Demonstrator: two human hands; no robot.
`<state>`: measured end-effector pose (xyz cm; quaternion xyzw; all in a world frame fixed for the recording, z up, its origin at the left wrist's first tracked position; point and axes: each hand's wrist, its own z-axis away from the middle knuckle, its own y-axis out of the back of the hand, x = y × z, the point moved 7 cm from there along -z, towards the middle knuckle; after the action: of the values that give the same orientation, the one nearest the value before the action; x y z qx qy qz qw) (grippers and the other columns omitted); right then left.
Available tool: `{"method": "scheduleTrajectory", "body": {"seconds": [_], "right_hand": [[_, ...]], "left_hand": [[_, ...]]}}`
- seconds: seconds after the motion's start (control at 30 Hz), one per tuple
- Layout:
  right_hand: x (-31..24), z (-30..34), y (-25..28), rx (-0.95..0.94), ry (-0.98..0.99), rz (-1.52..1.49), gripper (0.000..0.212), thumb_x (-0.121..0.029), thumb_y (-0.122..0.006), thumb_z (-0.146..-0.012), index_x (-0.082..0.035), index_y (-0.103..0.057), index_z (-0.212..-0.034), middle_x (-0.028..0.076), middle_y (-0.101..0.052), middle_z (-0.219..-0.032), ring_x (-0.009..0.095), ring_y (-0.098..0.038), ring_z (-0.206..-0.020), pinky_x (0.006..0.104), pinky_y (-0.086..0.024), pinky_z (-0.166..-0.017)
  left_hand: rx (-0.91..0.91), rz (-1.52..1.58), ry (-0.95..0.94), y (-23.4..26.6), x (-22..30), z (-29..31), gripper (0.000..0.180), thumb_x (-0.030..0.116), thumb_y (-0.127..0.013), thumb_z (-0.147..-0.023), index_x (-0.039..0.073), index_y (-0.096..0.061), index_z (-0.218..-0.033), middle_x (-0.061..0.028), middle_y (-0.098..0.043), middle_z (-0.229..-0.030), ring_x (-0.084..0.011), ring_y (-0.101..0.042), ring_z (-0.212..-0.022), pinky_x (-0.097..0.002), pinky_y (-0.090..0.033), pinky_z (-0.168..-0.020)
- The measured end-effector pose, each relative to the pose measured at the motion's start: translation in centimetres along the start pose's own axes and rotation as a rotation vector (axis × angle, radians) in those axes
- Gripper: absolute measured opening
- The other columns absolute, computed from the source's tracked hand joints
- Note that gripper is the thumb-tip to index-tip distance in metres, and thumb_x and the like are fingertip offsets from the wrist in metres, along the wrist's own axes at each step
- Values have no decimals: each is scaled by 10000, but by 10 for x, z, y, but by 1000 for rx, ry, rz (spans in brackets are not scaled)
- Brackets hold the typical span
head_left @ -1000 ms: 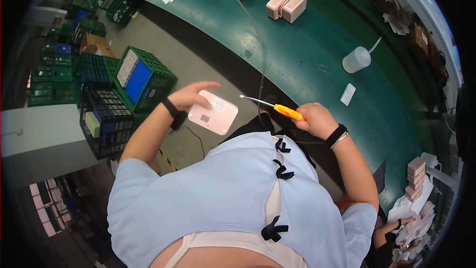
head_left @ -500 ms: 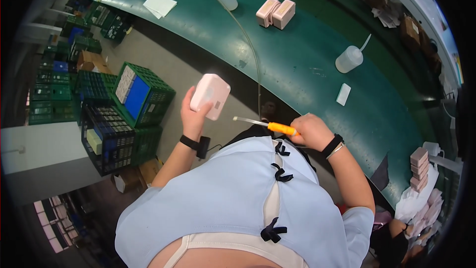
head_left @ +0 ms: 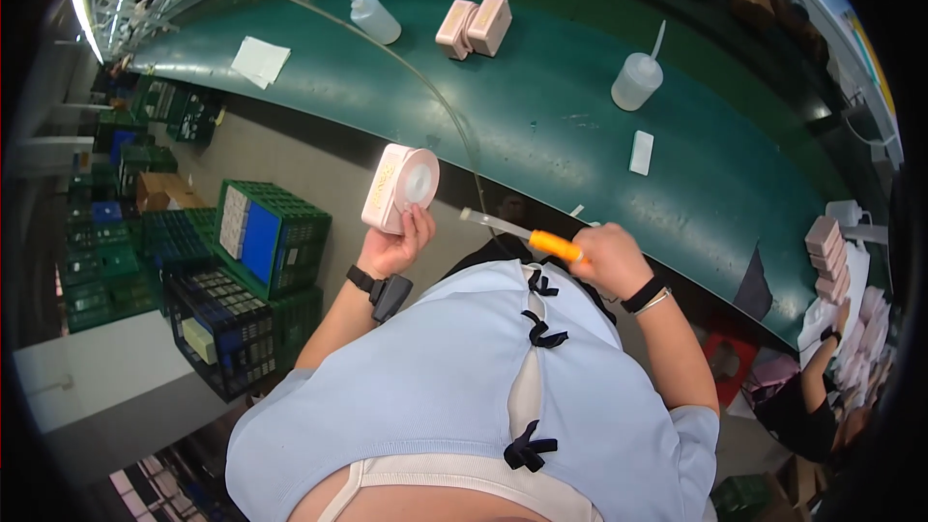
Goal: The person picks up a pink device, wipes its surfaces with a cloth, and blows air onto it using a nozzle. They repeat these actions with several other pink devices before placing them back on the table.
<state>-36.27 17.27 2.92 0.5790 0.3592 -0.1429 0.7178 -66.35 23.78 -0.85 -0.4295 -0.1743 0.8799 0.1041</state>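
My left hand [head_left: 391, 249] holds up a pale pink boxy device [head_left: 385, 195]. Its side with a round white disc faces right, and gold marks show on the narrower side. The thumb and fingers grip its lower end. In my right hand [head_left: 611, 259], closed around the handle, is an orange-handled tool [head_left: 555, 245]. A slim, pale shaft with a whitish tip points from the tool toward the device, a short gap apart from it. The part of the handle inside my fist is hidden.
On the green bench [head_left: 541, 150] stand pink devices [head_left: 474, 27], squeeze bottles [head_left: 637, 82] and a white box [head_left: 641, 153]. A thin hose [head_left: 425, 87] hangs across. Green crates [head_left: 275, 237] are stacked left; another person's arm [head_left: 820, 367] reaches in at right beside stacked pink devices [head_left: 826, 259].
My left hand has turned the pink device, so its round disc and gold-marked side now show. The tool has shifted slightly right. The view has swung, moving the bench things leftward.
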Motion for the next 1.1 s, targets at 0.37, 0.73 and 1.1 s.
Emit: {"method": "scheduleTrajectory", "body": {"seconds": [0.37, 0.73, 1.1], "right_hand": [[105, 121, -40, 842, -519, -353, 121, -102, -679, -877, -17, -626, -946, 92, -664, -973, 221, -658, -840, 320, -511, -787], [217, 172, -170, 1569, -867, -936, 225, -88, -678, -920, -2, -595, -1110, 53, -659, -1004, 148, -639, -891, 293, -518, -793], [90, 110, -43, 764, -639, -1308, 469, -267, -726, -884, -44, -576, -1268, 35, -654, -1116, 108, -600, -967, 272, -494, -697]], "left_hand": [[28, -67, 217, -43, -46, -52, 473, 187, -691, -846, -27, -556, -1246, -100, -527, -1027, -242, -672, -924, -356, -615, -796], [199, -279, 387, -45, -86, -122, 465, 241, -651, -889, -24, -542, -1254, -95, -523, -1038, -240, -663, -970, -382, -589, -868], [160, -910, 547, -10, -147, -206, 498, 322, -602, -940, 23, -499, -1324, -111, -533, -1198, -265, -610, -1117, -404, -533, -964]]}}
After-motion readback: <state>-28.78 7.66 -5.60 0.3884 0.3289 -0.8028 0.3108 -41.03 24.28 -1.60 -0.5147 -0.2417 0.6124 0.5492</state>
